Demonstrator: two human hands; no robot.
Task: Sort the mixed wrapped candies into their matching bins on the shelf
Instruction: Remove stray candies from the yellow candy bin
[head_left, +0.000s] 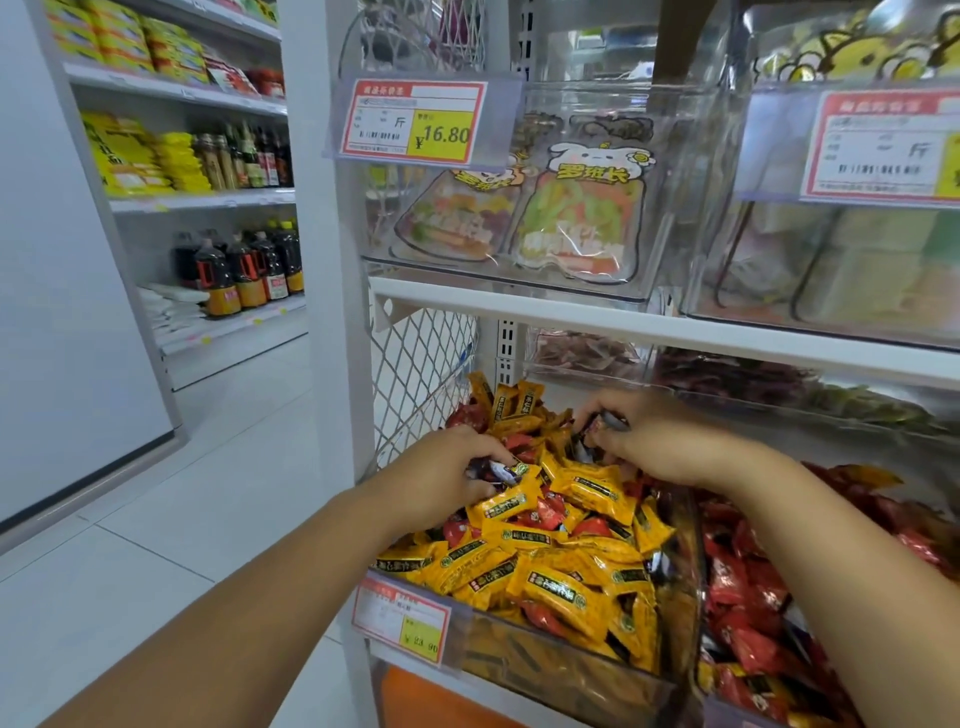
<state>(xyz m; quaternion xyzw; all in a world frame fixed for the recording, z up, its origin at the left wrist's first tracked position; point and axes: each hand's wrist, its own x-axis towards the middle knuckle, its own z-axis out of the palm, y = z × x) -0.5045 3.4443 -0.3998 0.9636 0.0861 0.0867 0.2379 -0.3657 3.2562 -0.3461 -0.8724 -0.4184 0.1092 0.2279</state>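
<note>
A clear bin (680, 613) on the lower shelf is heaped with yellow wrapped candies (561, 571), with red ones (550, 512) mixed in. Both hands are in this bin. My left hand (447, 478) grips a few dark-wrapped candies (496, 470) over the pile's left side. My right hand (649, 436) pinches a dark-wrapped candy (605, 423) further back. To the right, a neighbouring bin holds mostly red wrapped candies (748, 603).
A shelf board (675, 327) runs just above the hands, carrying clear bins of bagged gummies (576, 218) and a price tag (415, 122). White mesh (421, 364) closes the shelf's left end. An aisle floor (182, 519) and shelves of bottles (244, 265) lie left.
</note>
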